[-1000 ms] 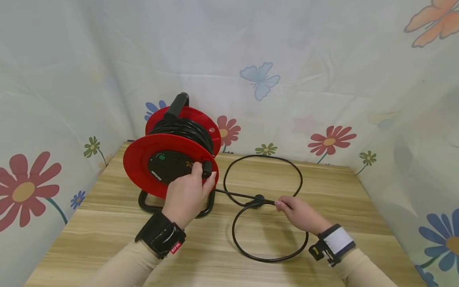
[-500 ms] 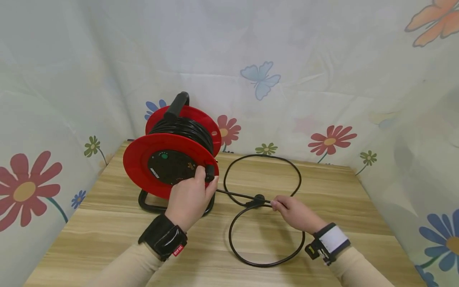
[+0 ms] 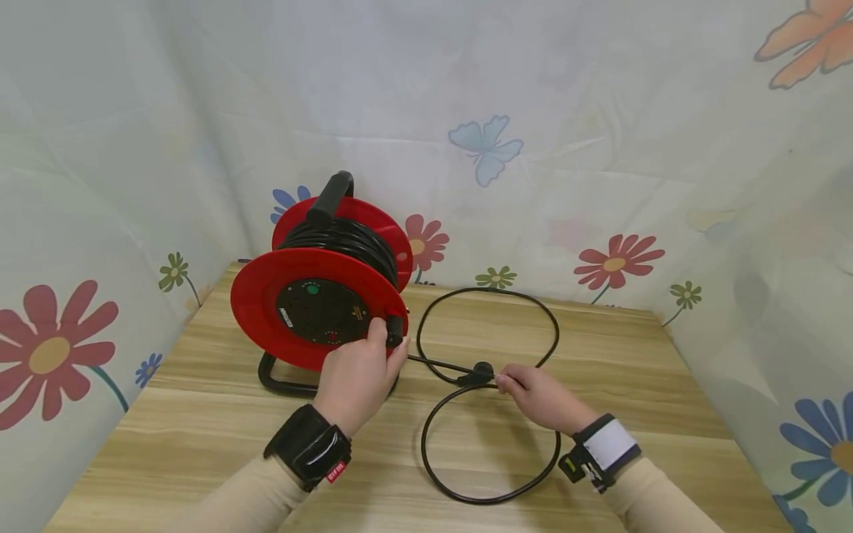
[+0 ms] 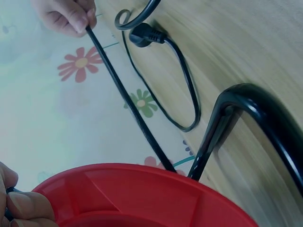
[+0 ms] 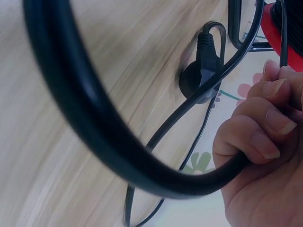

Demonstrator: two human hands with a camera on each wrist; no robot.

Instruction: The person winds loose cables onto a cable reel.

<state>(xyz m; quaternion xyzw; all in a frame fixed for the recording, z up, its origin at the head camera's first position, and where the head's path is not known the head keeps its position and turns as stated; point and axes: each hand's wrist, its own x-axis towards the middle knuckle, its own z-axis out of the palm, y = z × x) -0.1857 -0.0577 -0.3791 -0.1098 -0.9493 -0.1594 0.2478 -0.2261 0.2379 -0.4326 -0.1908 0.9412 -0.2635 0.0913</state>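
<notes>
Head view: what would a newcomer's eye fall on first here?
Probably the red cable reel, standing on the left of the table, its knob held by the left hand. Next, the black cable looping to the reel's right, gripped by the right hand. Behind hangs a flowered backdrop.

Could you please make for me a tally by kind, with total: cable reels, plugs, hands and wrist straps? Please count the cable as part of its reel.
Cable reel: 1
Plug: 1
Hands: 2, left hand and right hand
Wrist straps: 2, left strap and right strap
Total: 6
</notes>
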